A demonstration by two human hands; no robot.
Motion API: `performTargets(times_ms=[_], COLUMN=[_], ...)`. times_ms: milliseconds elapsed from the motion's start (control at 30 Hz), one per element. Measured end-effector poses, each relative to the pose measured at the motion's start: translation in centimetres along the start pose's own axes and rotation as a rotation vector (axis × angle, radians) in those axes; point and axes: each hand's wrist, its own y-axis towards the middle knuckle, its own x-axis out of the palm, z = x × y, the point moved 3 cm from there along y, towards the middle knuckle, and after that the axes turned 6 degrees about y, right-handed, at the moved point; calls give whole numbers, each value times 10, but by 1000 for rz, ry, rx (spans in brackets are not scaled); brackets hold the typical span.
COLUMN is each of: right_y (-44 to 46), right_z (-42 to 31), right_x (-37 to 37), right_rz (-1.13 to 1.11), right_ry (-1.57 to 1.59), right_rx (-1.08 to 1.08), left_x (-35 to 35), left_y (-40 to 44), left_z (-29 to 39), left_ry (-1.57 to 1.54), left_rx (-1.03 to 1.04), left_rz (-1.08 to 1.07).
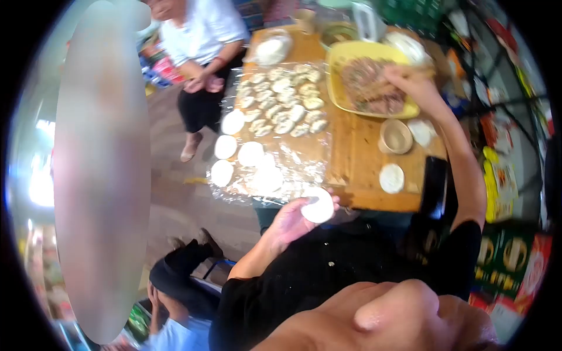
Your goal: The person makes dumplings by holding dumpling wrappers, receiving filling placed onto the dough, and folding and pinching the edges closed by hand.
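Observation:
My left hand (293,222) holds a round white dumpling wrapper (318,207) at the table's front edge, thumb over its rim. My right hand (411,83) is closed above the yellow bowl (336,100) of minced meat filling (369,73). What its fingers hold is blurred; a tan, stick-like shape seems to reach into the meat. Rows of folded dumplings (282,100) lie on a plastic sheet (307,158), with several flat wrappers (251,154) nearer me and to their left.
Right of the dumplings stand a small round bowl (396,137), a white disc (391,178) and a dark flat object (433,181) on the wooden table (357,175). A seated person (205,35) is across at left, another person (178,310) at lower left. Packed goods line the right side.

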Motion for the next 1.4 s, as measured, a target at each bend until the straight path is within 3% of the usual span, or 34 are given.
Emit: performTargets(times_ms=[67,100,167,600,800,1033,1400], right_y=[4,4,5,14,40,23,38], right_z=[5,8,11,22,45,35,33], right_x=[1,3,-3,22,7,-26,-48], right_rz=[-35,-12,81,36,93,210,224], right_ry=[8,220,290,109,267,353,379], right_rx=[-34,59,48,117,133,-23,-120], left_x=[-3,-3,-2,-2,-7,-15,1], left_y=[-1,-2,-4,-15,-15,-13,5], left_z=[1,4,5,-2,-7,-11,0], left_ry=[-6,3,17,-48,-28,100,88], left_rx=[1,16,42,6,-11,-2,-52], left_rz=[-62,-67,-82,-152,-94,46,1])
